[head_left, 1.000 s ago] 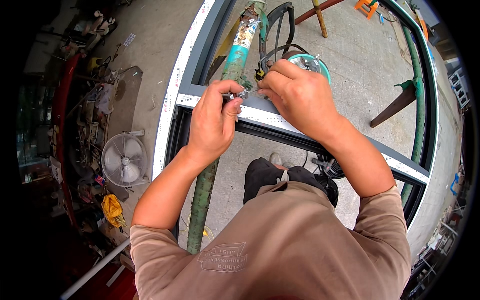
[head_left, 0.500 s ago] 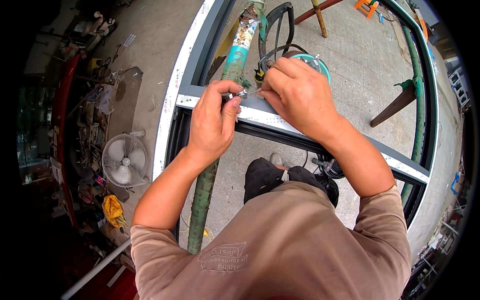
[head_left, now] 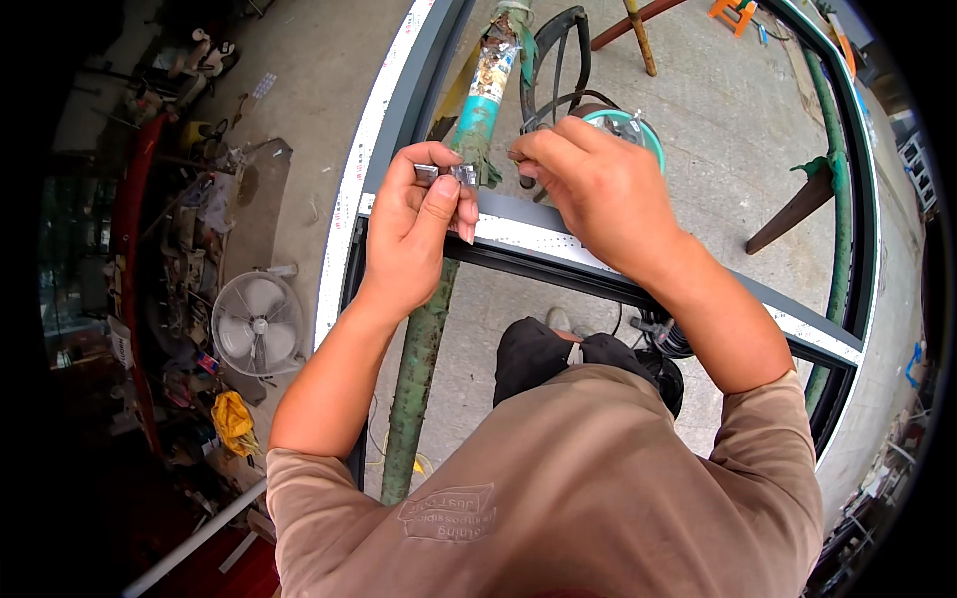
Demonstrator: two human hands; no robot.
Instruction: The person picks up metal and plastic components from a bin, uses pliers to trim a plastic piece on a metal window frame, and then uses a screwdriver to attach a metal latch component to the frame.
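My left hand (head_left: 407, 227) is closed around a small shiny metal fitting (head_left: 463, 176), pinched between thumb and fingers above the frame's crossbar. To its right, my right hand (head_left: 610, 187) has its thumb and fingertips pressed together; anything between them is too small to make out. The two hands are apart. Beneath them runs the crossbar (head_left: 528, 235) of a dark grey window frame, with white protective film along it.
A rusty green pipe (head_left: 419, 369) passes under the frame. Beyond my right hand stands a teal-rimmed tub (head_left: 655, 143) with small pieces in it. A white fan (head_left: 257, 324) and clutter lie to the left, an orange stool (head_left: 733, 15) at the far right.
My right hand has drawn away from the fitting; a thin rod no longer shows between the hands. My left hand has turned and risen slightly, showing more of the fitting.
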